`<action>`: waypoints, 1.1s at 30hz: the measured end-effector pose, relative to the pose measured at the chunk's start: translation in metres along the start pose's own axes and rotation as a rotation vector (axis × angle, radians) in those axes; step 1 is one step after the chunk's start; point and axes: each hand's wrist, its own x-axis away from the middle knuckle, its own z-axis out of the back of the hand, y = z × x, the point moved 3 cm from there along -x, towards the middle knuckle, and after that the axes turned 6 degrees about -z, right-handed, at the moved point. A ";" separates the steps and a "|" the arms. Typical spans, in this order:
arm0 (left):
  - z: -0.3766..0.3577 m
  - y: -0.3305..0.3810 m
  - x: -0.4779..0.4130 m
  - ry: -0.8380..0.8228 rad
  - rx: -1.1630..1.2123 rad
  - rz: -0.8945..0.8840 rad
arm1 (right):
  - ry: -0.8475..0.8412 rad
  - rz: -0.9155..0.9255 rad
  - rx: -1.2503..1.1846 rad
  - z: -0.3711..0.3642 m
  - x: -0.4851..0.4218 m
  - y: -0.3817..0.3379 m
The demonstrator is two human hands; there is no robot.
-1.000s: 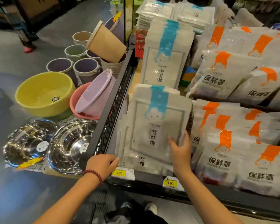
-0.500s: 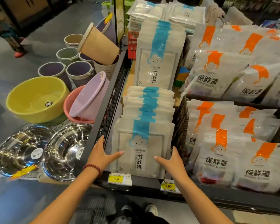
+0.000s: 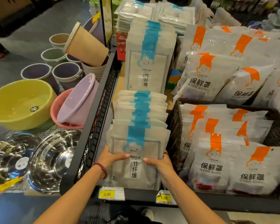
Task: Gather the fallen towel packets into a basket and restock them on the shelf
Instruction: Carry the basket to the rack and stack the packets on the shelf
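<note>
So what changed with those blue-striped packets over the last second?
The right hand had been lowering a towel packet onto the front of the row; it now stands there. The left hand came off the shelf edge, and both hands now grip that packet by its sides, thumbs across its face. The rear stack, orange packets and bowls stayed put.
</note>
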 end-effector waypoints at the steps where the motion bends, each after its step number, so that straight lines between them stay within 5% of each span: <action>1: -0.002 0.005 0.000 0.000 0.014 -0.037 | 0.015 0.035 -0.017 0.001 0.002 -0.005; 9: -0.012 0.060 -0.020 -0.001 -0.008 -0.436 | -0.057 0.523 -0.038 0.005 0.010 -0.071; 15: 0.006 0.004 -0.014 -0.021 -0.322 -0.262 | -0.083 0.327 0.112 0.010 -0.007 -0.014; 18: 0.017 -0.013 -0.012 -0.192 -0.291 -0.149 | -0.115 0.182 0.223 0.016 -0.007 0.002; 22: 0.025 -0.010 -0.012 -0.186 -0.238 -0.126 | -0.154 0.047 0.136 0.018 -0.007 -0.002; 27: 0.009 -0.009 -0.020 -0.177 -0.289 -0.030 | -0.125 0.085 0.103 0.012 -0.007 -0.010; 33: 0.006 -0.017 -0.020 0.078 -0.313 -0.065 | -0.054 0.164 0.023 0.003 -0.011 -0.019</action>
